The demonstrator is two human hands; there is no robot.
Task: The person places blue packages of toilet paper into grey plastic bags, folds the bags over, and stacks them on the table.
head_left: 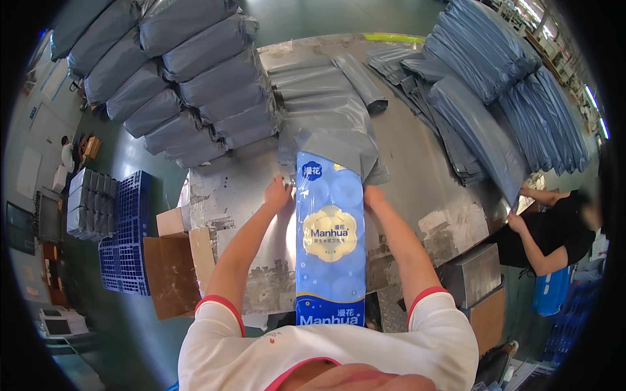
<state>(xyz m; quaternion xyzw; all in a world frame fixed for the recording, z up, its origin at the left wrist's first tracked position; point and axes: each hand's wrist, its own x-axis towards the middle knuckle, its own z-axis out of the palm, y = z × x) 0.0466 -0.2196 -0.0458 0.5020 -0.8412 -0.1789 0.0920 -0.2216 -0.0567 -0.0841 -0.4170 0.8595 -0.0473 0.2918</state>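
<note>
The two hands are apart, one on each side of a long blue package of rolls (329, 277) that lies lengthwise on the table, its near end at the person's chest. The left hand (278, 192) is by the package's upper left side, the right hand (373, 195) against its upper right — whether the fingers pinch anything, I cannot tell. A gray plastic bag (340, 148) covers the package's far end.

The metal tabletop (411, 153) is worn: shiny in the middle, with dark stains and pale, peeling patches toward the near edge. Beyond the bag lie more flat gray bags (313, 85) and a narrow folded one (360, 83). Gray wrapped packs (208, 75) are piled high at the left; heaps of blue-gray bags (479, 52) fill the right, where a co-worker in black (554, 228) has both hands at the lowest of them.

Around the table runs a smooth green floor (313, 19). To the left stand an open cardboard box (169, 277), a blue pallet (124, 244) and a block of gray packs (91, 205) — farther off, another person (68, 156) near a pale wall (39, 127). Strip lights (591, 98) glow at the far right.
</note>
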